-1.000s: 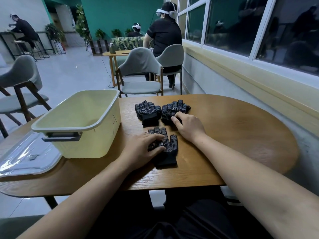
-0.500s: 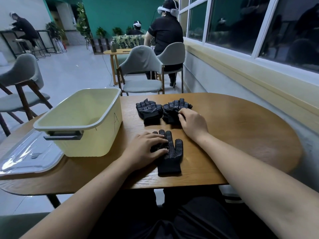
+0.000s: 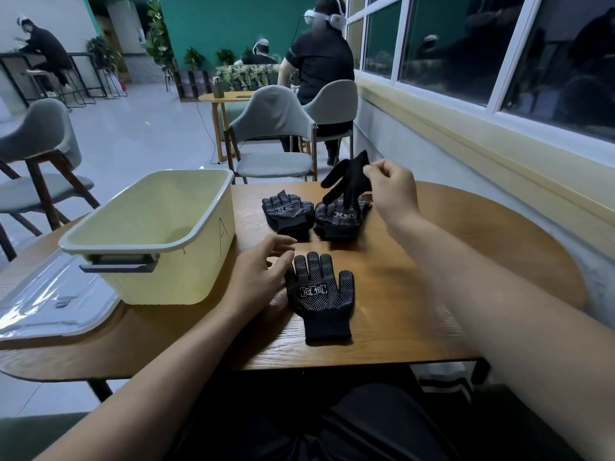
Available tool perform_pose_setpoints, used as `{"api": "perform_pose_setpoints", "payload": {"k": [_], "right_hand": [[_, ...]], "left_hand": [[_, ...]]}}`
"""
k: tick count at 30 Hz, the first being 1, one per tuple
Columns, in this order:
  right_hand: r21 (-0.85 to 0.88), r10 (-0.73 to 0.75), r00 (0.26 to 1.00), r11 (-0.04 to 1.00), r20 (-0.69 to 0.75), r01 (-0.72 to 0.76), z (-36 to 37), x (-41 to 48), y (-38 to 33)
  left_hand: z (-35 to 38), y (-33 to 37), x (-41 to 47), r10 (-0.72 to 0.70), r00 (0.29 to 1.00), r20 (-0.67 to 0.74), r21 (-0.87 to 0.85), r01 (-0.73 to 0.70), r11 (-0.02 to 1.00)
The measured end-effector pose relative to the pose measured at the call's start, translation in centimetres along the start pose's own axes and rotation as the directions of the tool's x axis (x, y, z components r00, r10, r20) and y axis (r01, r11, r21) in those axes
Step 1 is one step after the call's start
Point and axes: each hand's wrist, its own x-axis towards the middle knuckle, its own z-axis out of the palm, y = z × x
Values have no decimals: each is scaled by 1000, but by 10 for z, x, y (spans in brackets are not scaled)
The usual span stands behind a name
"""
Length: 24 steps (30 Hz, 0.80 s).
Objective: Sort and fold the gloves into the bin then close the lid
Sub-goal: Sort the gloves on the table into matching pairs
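The right grip (image 3: pixel 394 191) pinches a black glove (image 3: pixel 349 181) in the air above the far pile (image 3: pixel 342 219); the left grip (image 3: pixel 256 281) lies slack, holding nothing, beside the flat glove (image 3: pixel 321 294) on the counter (image 3: pixel 432 261); best lay the two together, edges matched, before folding toward the bin (image 3: pixel 186 271).

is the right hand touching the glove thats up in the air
Touching. The head view shows the right hand with its fingers pinching the lifted glove at its upper edge, with no gap between them.
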Motion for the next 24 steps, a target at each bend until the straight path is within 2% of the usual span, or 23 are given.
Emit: {"api": "perform_pose_setpoints", "payload": {"k": [3, 7, 12, 16, 20, 24], "right_hand": [[207, 105, 985, 969, 137, -132, -4, -12, -30], [344, 121, 928, 906, 352, -249, -5, -41, -58], [302, 113, 854, 905, 508, -300, -2, -68, -69], [328, 75, 784, 881, 616, -342, 0, -78, -67], [317, 63, 753, 882, 655, -349, -4, -83, -58], [286, 153, 737, 855, 659, -433, -7, -93, -41]], "left_hand": [[-5, 14, 6, 5, 998, -58, -85, -10, 996], [-10, 55, 18, 50, 994, -95, -151, -64, 986], [-14, 98, 30, 163, 985, -53, -91, -168, 982], [-17, 99, 40, 241, 960, -143, 2, -243, 970], [-21, 102, 43, 157, 982, -109, -123, -170, 978], [-26, 91, 50, 208, 978, -22, -4, -208, 978]]}}
